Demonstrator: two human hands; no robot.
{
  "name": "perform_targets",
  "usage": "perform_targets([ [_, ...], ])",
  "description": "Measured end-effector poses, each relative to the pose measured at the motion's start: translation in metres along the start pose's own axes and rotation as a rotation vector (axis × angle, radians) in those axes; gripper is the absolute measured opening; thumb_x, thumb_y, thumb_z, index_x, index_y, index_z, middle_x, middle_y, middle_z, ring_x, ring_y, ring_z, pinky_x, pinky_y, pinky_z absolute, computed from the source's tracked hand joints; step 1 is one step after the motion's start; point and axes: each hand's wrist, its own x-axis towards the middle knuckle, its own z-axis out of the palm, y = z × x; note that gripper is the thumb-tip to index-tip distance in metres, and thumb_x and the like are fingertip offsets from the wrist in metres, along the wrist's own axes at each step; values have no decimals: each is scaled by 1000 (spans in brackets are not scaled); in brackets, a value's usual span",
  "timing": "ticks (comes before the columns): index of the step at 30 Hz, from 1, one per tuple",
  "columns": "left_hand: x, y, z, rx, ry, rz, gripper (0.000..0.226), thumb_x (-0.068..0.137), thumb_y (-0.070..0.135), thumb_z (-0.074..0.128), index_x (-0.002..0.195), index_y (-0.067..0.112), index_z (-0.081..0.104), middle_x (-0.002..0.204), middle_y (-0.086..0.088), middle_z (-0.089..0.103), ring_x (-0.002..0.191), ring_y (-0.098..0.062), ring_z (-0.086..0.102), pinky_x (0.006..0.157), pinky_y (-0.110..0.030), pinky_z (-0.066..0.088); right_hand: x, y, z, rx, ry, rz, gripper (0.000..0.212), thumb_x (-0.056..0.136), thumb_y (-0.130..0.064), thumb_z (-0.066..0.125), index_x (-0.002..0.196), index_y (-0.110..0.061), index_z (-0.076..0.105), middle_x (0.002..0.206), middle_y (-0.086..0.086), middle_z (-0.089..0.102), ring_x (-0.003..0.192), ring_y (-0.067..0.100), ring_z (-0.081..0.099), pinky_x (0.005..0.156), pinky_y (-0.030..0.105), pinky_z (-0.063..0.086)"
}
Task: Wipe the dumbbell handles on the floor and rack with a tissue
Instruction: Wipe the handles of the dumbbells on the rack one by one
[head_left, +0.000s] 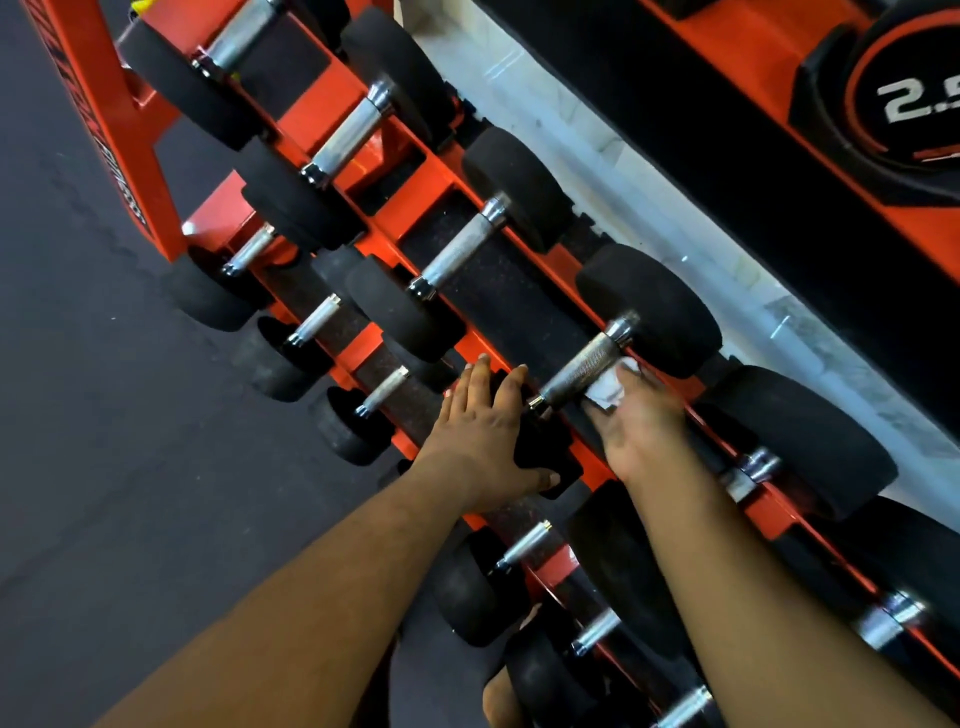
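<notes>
The right hand (641, 421) holds a white tissue (608, 387) pressed against the underside of a knurled steel handle (582, 371), fingers curled up around the bar with the tissue bunched between them and the metal. The tissue sits near the handle's far end, close to the chrome collar by the back head (649, 312).

The left hand (483, 441) lies over the near black head (540, 441) of the same dumbbell, fingers straight and spread along its top, thumb wrapped down around the lower edge. It steadies the weight rather than clenching it.

The handle's long axis runs on a diagonal, from lower left near the left hand up to the upper right, where it meets the back head. The dumbbell rests on the upper tier of an orange rack (322, 109), lying across the rails. Its neighbours in the same row point the same way, among them one just up the row with a bright handle (460, 244) and another beyond it (350, 137). A lower tier carries smaller dumbbells with short handles (314, 327), also parallel.

Dark grey floor (78, 364) fills the left side. At the upper right, beyond a pale strip, a black plate marked 2.5 (914, 98) sits against another orange frame.
</notes>
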Motion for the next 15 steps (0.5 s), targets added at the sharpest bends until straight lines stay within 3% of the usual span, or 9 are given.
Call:
perform_targets([
  [3,1,0,1,-11,7,-3,124,75,61,78,159,32,-8,165,-12,-24,153,-29,-20,125,-45,-4,-2,-15,25,66,-16,37,8,98,-9,57,104,-12,60,110,13,66,95,22,65,99,46,50],
  [6,2,1,1,-20,11,-6,124,74,60,79,159,32,-7,166,-12,-23,154,-28,-20,126,-46,-3,-2,-20,37,23,-12,74,19,89,-15,66,107,-10,62,108,12,66,105,28,66,103,48,49],
  [8,1,1,1,-20,9,-7,124,74,60,78,159,32,-8,165,-12,-24,153,-28,-21,126,-45,-4,-3,-22,44,-2,15,76,23,86,-16,70,107,-9,64,96,9,66,90,25,67,86,42,57],
  [10,0,1,0,-17,2,-6,124,75,60,78,159,32,-9,165,-11,-25,153,-28,-21,124,-45,-4,4,-25,46,1,-9,84,6,90,-16,68,93,-12,64,88,4,63,80,19,64,72,33,53],
  [12,-1,1,0,-15,2,-6,123,76,61,77,159,32,-9,165,-10,-25,153,-28,-22,124,-45,-3,7,-28,42,27,-73,98,5,94,-18,65,90,-16,63,89,2,63,82,17,64,78,32,52],
  [15,0,0,0,-17,-2,-3,123,77,61,77,159,32,-9,165,-10,-25,153,-28,-22,126,-46,-3,9,-26,29,47,-148,111,14,93,-26,68,103,-17,63,102,4,64,98,20,64,96,42,50],
])
